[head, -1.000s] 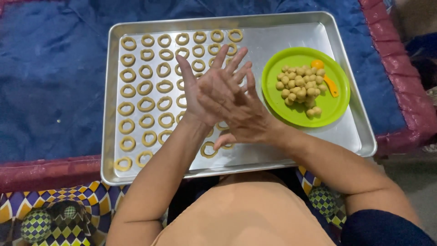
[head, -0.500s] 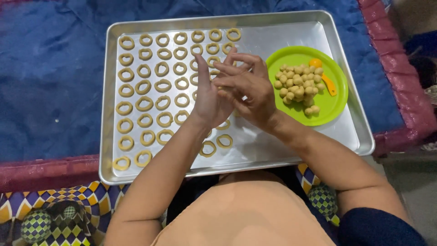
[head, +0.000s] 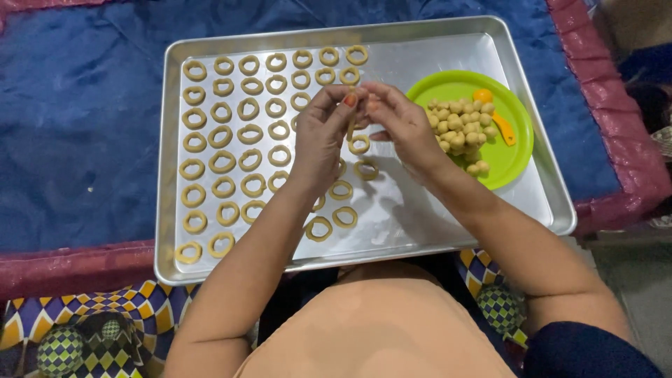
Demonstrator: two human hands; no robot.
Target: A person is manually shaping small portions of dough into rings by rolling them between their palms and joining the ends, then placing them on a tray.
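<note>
Two hands are pinching one thin dough strip [head: 351,124] above the metal tray [head: 448,210]: left hand [head: 323,133] and right hand [head: 400,126] are closing fingertips on it, beside dough rings [head: 231,140] and the green plate [head: 514,157].

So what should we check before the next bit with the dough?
1. Dough strip held by both hands, left hand and right hand: ok.
2. Bare space on the metal tray for another ring: ok.
3. Dough rings lying apart in rows: ok.
4. Dough balls left on the green plate: ok.
5. Strip long enough to make a ring: cannot tell.
</note>
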